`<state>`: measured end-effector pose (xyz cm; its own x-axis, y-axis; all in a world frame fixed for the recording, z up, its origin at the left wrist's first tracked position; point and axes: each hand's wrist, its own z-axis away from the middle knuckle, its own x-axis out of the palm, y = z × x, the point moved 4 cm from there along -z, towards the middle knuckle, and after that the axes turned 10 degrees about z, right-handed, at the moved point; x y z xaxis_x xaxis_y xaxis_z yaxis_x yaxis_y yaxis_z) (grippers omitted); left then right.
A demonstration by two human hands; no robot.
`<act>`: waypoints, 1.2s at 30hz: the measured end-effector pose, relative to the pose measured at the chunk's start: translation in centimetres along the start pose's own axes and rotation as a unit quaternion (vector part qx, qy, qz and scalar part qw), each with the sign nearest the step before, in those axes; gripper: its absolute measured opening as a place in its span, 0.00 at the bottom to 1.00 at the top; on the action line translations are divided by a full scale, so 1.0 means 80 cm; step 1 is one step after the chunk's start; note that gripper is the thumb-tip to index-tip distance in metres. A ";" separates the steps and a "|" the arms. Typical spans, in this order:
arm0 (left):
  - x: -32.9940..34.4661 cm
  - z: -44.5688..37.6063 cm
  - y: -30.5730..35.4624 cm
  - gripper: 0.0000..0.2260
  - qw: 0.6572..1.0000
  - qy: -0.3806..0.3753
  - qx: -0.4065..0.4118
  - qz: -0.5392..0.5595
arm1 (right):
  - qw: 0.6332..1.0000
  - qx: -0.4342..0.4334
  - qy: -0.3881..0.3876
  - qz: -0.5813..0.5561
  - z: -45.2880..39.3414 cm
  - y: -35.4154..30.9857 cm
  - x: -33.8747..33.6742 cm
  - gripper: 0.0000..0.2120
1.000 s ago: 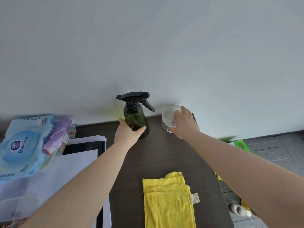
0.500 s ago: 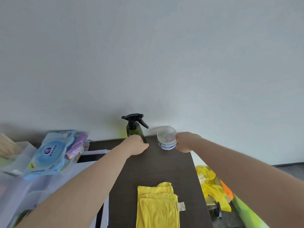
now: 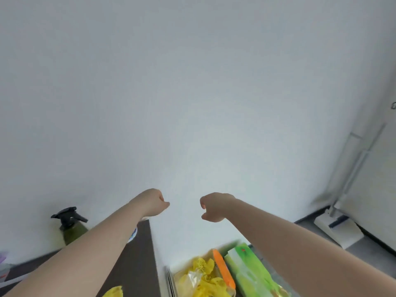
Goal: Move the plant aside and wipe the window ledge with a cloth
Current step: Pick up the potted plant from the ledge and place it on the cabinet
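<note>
Both my arms reach forward in front of a plain white wall. My left hand (image 3: pixel 152 203) is curled into a loose fist with nothing in it, raised above the far right corner of the dark table (image 3: pixel 137 260). My right hand (image 3: pixel 214 207) is also curled and holds nothing, off the table's right side. A corner of the yellow cloth (image 3: pixel 113 292) shows at the bottom edge on the table. The green spray bottle (image 3: pixel 71 227) with a black trigger stands at the table's back left. No plant or window ledge is in view.
A small clear jar (image 3: pixel 133 234) with a blue label peeks out behind my left forearm. Right of the table, a box (image 3: pixel 171 279) holds yellow bags, an orange item and a green package (image 3: pixel 248 271). A white mop base (image 3: pixel 336 230) leans against the right wall.
Both hands have let go of the spray bottle and the jar and lifted off the table. My view has swung up and to the right, so the table has slid to the lower left.
</note>
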<state>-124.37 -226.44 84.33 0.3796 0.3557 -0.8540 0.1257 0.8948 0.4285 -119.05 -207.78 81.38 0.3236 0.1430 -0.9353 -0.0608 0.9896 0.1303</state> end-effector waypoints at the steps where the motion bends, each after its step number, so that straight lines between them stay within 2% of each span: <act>1: 0.014 -0.001 0.040 0.10 1.000 -0.005 0.017 -0.001 | 1.000 0.022 0.001 -0.006 0.022 0.037 0.005 0.16; 3: 0.046 0.001 0.123 0.08 0.998 -0.023 0.059 0.002 | 0.997 0.068 -0.004 -0.024 0.071 0.114 0.017 0.16; 7: 0.124 0.015 0.283 0.12 0.985 -0.077 0.154 0.002 | 0.983 0.172 -0.030 -0.060 0.179 0.258 0.055 0.18; 12: 0.237 0.041 0.466 0.07 0.948 -0.147 0.279 -0.048 | 0.938 0.318 -0.061 -0.125 0.333 0.396 0.137 0.18; 14: 0.287 0.061 0.529 0.08 0.929 -0.182 0.316 -0.057 | 0.909 0.379 -0.061 -0.161 0.395 0.432 0.176 0.20; 18: 0.395 0.104 0.646 0.09 0.882 -0.252 0.392 -0.076 | 0.840 0.492 -0.077 -0.216 0.505 0.501 0.262 0.17; 21: 0.474 0.133 0.731 0.12 0.841 -0.282 0.446 -0.122 | 0.793 0.543 -0.142 -0.235 0.571 0.556 0.313 0.19; 27: 0.610 0.170 0.906 0.10 0.764 -0.369 0.509 -0.143 | 0.713 0.635 -0.147 -0.261 0.679 0.657 0.379 0.21; 36: 0.788 0.297 1.128 0.12 0.686 -0.388 0.591 -0.173 | 0.579 0.740 -0.150 -0.308 0.872 0.738 0.482 0.17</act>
<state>-67.32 -129.73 76.20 0.4559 -0.4834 -0.7473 0.8121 -0.1176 0.5715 -44.32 -142.82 75.95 0.0175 -0.4673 -0.8839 0.9572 -0.2477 0.1499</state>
